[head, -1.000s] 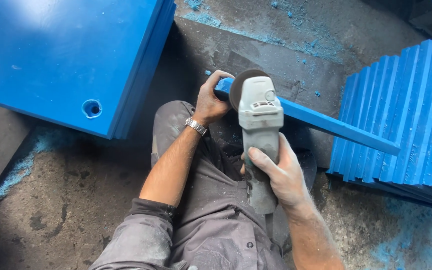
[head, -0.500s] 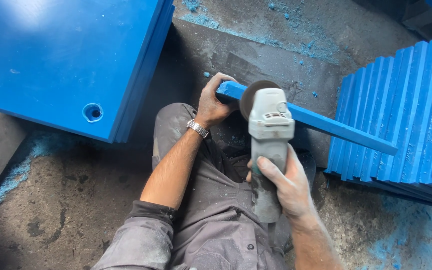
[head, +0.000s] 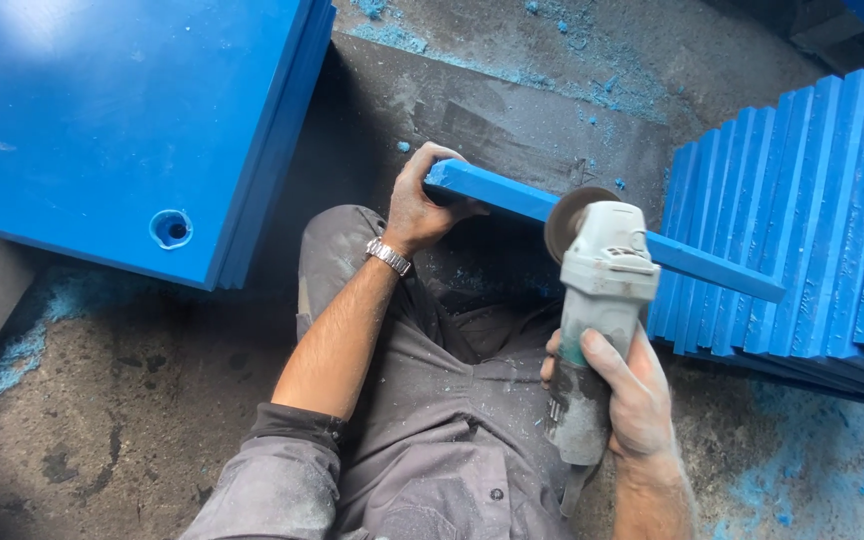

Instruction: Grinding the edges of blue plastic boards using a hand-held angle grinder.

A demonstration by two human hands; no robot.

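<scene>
Your left hand (head: 422,205) is clenched around the near-left end of a long blue plastic strip (head: 602,232), fingers curled over its top edge and thumb underneath, with a metal wristwatch (head: 389,256) on that wrist. The strip runs away from that hand toward your right and slightly toward you, its long axis slanting across your lap, and its far end lies against the row of stacked blue strips (head: 812,210) standing on edge off to your right.

Your right hand (head: 624,390) grips the grey body of an angle grinder (head: 597,310), fingers wrapped round the handle. The grinder points away from you, and its disc (head: 570,218) sits at the strip's near edge, about midway along its length; whether the disc is actually touching the plastic cannot be told from this view.

So the strip lies crosswise to the grinder: the tool's body runs forward from your right hand, and the strip crosses in front of it from left to right. Your left hand is at the strip's end, well to the left of the disc; your right hand is nearer your body, behind the tool.

Beyond your left hand, a large blue panel (head: 122,130) with a round hole (head: 170,228) near its corner lies flat over other sheets. Blue shavings (head: 12,360) dust the concrete floor (head: 132,420) and your grey trousers (head: 432,400).
</scene>
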